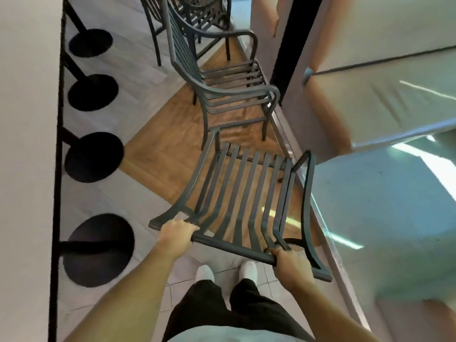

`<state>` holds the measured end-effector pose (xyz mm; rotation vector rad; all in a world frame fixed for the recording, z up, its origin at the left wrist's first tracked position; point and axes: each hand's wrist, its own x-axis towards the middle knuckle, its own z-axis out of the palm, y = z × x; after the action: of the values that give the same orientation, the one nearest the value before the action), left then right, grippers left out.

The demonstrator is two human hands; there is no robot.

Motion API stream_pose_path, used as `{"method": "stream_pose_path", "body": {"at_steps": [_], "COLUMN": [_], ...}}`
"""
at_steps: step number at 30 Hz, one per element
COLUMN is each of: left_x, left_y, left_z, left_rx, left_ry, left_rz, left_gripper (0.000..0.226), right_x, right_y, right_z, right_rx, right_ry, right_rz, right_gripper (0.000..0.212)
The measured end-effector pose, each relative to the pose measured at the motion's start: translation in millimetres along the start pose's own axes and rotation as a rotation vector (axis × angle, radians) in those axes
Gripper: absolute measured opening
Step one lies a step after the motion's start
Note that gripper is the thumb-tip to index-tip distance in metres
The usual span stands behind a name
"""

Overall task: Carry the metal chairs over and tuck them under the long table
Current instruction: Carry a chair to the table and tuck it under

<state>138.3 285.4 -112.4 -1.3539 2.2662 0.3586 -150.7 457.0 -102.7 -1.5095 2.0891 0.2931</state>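
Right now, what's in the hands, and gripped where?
Both hands hold one dark slatted metal chair by its top back rail: left hand near the left end, right hand near the right.

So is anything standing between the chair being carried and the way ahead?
Yes. Both hands, left hand and right hand, grip the carried chair by its top rail. Directly ahead, another metal chair stands on the wood floor, nearly touching it. The table's round black bases line the left side.
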Motion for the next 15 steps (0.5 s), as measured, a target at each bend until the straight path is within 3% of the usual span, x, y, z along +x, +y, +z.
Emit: {"method": "stream_pose_path", "body": {"at_steps": [15], "left_x": [-67], "left_y": [57], "left_z": [45], "left_rx": [-0.297], "left_ry": [-0.033], "left_rz": [-0.273], "left_gripper": [0.051], "right_x": [53], "right_y": [31], "right_z": [-41], "right_rx": [-0.247], "right_ry": [-0.002], "right_rz": [-0.204], "right_gripper": [0.026]}}
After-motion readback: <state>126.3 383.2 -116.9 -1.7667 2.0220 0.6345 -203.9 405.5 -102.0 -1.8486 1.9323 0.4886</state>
